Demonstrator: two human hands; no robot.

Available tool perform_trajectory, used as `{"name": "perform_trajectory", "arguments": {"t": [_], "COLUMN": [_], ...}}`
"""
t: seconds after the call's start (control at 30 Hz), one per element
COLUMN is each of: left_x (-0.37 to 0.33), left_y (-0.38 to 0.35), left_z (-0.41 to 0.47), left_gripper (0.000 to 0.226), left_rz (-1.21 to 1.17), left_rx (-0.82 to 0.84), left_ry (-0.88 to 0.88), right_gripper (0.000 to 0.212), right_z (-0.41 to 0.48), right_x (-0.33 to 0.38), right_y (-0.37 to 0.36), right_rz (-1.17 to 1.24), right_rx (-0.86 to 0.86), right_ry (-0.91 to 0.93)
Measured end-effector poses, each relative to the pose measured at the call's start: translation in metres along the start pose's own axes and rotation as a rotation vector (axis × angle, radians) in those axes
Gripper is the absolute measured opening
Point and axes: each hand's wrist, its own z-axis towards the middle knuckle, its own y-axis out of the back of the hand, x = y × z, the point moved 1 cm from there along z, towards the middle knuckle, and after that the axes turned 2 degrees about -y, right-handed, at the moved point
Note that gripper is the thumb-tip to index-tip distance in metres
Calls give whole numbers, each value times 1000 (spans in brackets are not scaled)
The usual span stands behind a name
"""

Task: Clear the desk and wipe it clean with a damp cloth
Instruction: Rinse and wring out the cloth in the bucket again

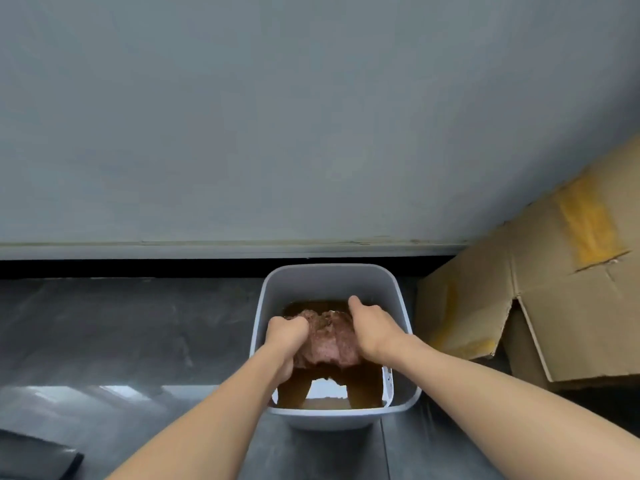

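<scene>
- We see a dark grey, glossy floor [138, 323] with pale reflections on it in front of and to the left of the bin [330, 280], and a tile seam running from below the bin's right corner towards us.
- Behind the bin a plain grey-blue wall [277, 116] rises above a pale skirting board [207, 250], with a black strip beneath it.
- The light grey, square bin with rounded corners stands on the floor and holds brown water [363, 388].
- The task's thing, a pinkish-brown cloth [329, 337], is bunched up inside the bin, above the water.
- Our left hand [285, 336] grips the cloth's left side with its fingers curled into the fabric.
- Our right hand [372, 330] grips the right side, fingers wrapped over the cloth and thumb raised.
- A cardboard box [554, 289] with yellowed tape sits just beside the bin's right wall, one flap hanging open.
- A dark object [34, 455] lies well to the left of the bin and nearer to us; we cannot tell what it is.
- To the left of the bin the floor runs open as far as the wall.
</scene>
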Motion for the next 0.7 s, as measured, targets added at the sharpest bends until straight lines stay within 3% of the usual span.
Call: {"name": "perform_trajectory", "arguments": {"t": [0.17,0.27,0.4,0.7], "left_x": [8,13,19,13], "left_y": [-10,-12,-18,-16], "left_z": [18,27,28,44], "left_gripper": [40,36,43,45], "left_rz": [-49,353,715,832], "left_rx": [27,-94,-13,44], "left_ry": [-39,-200,-284,-271], "right_gripper": [25,32,31,37], "right_z": [28,36,39,52], "right_x": [-10,-12,-7,-20], "right_y": [-22,-35,-48,-49], "right_rz": [45,68,39,62], "right_rx": [52,71,119,76], "right_ry": [-63,-93,-80,-193]}}
